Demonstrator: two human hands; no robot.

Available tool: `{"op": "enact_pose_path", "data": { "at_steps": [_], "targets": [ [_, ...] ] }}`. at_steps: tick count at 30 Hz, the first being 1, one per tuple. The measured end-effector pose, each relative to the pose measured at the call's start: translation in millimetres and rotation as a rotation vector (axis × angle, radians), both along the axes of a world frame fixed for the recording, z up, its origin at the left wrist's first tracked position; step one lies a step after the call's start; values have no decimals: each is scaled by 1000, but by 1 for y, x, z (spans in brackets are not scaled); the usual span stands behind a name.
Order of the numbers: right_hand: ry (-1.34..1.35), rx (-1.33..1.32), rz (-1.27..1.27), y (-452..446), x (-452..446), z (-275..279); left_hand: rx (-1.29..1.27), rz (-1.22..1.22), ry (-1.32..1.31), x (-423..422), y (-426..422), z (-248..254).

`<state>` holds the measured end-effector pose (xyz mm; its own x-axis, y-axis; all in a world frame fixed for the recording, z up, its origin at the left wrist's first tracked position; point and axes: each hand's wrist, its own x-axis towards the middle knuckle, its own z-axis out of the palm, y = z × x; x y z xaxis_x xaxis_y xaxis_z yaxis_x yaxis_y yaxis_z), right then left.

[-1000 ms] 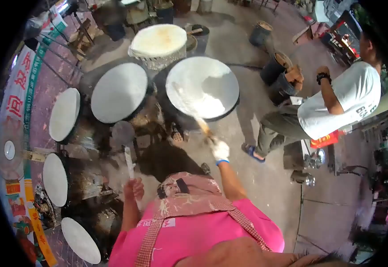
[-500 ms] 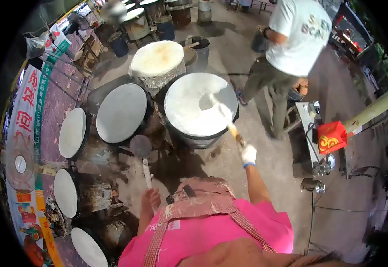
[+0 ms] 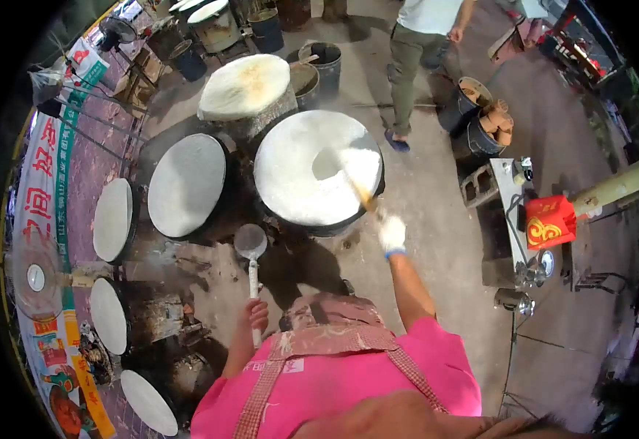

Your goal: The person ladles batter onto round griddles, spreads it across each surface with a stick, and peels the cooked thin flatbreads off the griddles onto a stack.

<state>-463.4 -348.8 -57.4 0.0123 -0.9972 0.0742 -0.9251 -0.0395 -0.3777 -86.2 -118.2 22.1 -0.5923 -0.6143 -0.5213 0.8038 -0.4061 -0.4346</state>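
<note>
My left hand [image 3: 256, 314] is bare and wrapped round the pale handle of a ladle [image 3: 251, 242], its round bowl upright above my fist. My right hand [image 3: 392, 234], in a white glove with a blue band at the wrist, grips the handle of a scraper [image 3: 363, 194]. The scraper's far end rests on a large round griddle [image 3: 283, 168] coated with white batter. Near the griddle's middle, a round grey patch shows beside the scraper. Whatever shape the scraper's tip has is blurred.
More round griddles [image 3: 186, 186] stand at the left. Behind is a drum with a browned pale round top [image 3: 245, 86]. Buckets [image 3: 486, 132] stand at the back right, near a person [image 3: 416, 44]. A narrow table [image 3: 510, 212] holds a red bag [image 3: 550, 222]. A fan [image 3: 36, 278] is far left.
My right hand has moved slightly left and up from half a second ago, with the scraper across the griddle. The ladle is more upright. The other person has walked further back.
</note>
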Motion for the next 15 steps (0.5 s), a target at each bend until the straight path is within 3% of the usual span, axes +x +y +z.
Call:
{"op": "enact_pose_path", "data": {
  "at_steps": [1, 2, 4, 5, 7, 8, 9, 11, 13, 14, 15],
  "targets": [
    [151, 42, 127, 29, -3, -14, 15, -2, -3, -1, -11, 0],
    [212, 143, 203, 53, -13, -32, -178, -23, -14, 2, -8, -20],
    [-166, 163, 28, 59, -34, -14, -227, -20, -179, -2, 0, -31],
    [-198, 324, -189, 45, -42, -10, -180, -10, -211, -9, 2, -25],
    [-284, 331, -248, -24, -43, 14, -88, 9, -279, -21, 5, -15],
    [-268, 15, -156, -64, -39, -6, -96, 3, -200, -24, 5, -21],
    [-239, -99, -119, -109, -31, -11, -111, -2, -122, -27, 3, -25],
    [-446, 98, -116, -149, -18, 30, -180, -75, -172, -26, 11, -20],
    [-839, 179, -195, -119, -18, 57, -186, -93, -205, -15, 24, -35],
    [-942, 144, -246, -108, -13, 32, -312, -154, -373, -6, 31, -52],
    [-902, 298, -281, -88, -4, 32, -300, -127, -284, -6, 21, -60]
  ]
}}
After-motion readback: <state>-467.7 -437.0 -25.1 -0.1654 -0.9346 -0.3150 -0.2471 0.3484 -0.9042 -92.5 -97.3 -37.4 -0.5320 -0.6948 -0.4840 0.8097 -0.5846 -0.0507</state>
